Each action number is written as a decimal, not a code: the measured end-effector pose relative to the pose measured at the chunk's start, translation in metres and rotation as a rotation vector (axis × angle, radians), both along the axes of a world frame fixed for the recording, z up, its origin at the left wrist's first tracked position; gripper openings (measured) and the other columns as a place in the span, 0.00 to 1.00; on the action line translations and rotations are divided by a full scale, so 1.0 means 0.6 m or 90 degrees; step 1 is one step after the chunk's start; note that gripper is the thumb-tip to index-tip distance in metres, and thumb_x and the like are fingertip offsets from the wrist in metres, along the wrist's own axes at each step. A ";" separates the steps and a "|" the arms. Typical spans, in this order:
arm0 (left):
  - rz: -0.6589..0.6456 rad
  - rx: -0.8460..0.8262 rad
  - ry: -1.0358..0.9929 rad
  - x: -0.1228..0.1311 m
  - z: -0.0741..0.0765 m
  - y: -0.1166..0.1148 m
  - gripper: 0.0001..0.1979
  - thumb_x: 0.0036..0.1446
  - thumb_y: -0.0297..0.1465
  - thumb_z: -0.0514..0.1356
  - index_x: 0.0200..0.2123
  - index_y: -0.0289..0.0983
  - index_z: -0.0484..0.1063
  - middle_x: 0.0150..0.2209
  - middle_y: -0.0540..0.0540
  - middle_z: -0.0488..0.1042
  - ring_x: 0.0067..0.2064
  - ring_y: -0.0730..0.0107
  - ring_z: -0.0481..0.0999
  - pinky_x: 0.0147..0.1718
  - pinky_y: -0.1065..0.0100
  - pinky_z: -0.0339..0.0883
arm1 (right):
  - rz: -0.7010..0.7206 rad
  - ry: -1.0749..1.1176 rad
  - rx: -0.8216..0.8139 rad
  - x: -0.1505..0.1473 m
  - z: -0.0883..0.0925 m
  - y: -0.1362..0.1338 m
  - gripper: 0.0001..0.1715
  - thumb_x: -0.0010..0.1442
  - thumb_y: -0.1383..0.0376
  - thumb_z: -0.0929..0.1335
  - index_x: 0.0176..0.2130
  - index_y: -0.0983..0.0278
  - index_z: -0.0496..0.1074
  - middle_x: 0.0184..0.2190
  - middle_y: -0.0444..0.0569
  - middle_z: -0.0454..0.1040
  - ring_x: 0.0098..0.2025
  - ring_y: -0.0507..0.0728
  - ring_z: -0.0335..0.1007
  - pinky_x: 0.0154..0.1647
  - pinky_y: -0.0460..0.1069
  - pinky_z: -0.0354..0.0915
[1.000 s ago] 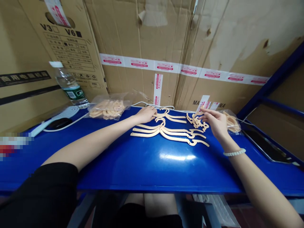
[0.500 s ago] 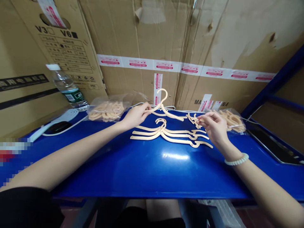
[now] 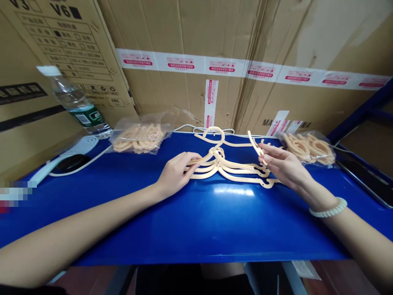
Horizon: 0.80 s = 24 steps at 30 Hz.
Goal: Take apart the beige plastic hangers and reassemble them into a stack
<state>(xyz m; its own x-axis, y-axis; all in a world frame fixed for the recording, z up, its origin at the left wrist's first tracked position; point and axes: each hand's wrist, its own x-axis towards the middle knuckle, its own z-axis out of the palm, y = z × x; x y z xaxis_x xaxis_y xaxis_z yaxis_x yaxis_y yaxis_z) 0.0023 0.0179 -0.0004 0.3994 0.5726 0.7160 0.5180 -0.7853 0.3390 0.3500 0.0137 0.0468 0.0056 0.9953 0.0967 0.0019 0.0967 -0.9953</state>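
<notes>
My left hand (image 3: 176, 173) pinches one arm of a cream plastic hanger (image 3: 221, 139), raised with its hook upward in front of me. Under it, more cream hangers (image 3: 242, 179) lie side by side on the blue table (image 3: 172, 229), their right ends bearing curved end pieces. Between the thumb and fingers of my right hand (image 3: 287, 169) is a small curved hanger piece (image 3: 254, 143), tilted up near the held hanger's right end. Farther back lies another hanger (image 3: 238, 144). Small loose pieces behind my right fingers are partly hidden.
Clear bags of cream parts stand at the left (image 3: 138, 137) and right (image 3: 310, 147). A water bottle (image 3: 81, 108) and a white cable (image 3: 81, 173) are at the left. A dark flat device (image 3: 367, 182) lies far right. Cardboard boxes (image 3: 184, 32) wall off the back.
My left hand has brought the hanger nearer, over the row of hangers. My right hand has lifted a small curved piece from the loose pieces. The view has shifted slightly.
</notes>
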 end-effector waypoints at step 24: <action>0.019 0.046 0.006 0.003 -0.002 -0.004 0.05 0.68 0.28 0.57 0.46 0.38 0.70 0.41 0.44 0.79 0.41 0.63 0.79 0.40 0.64 0.73 | 0.105 -0.048 -0.033 -0.016 0.004 -0.011 0.25 0.39 0.55 0.85 0.26 0.63 0.73 0.28 0.48 0.79 0.29 0.55 0.76 0.28 0.47 0.71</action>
<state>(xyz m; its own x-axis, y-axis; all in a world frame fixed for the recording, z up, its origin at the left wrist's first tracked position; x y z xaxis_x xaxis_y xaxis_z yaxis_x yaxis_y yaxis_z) 0.0043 0.0156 -0.0018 0.3897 0.5310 0.7525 0.5445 -0.7918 0.2768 0.3406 0.0071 0.0491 -0.1640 0.9857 0.0385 0.0650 0.0497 -0.9966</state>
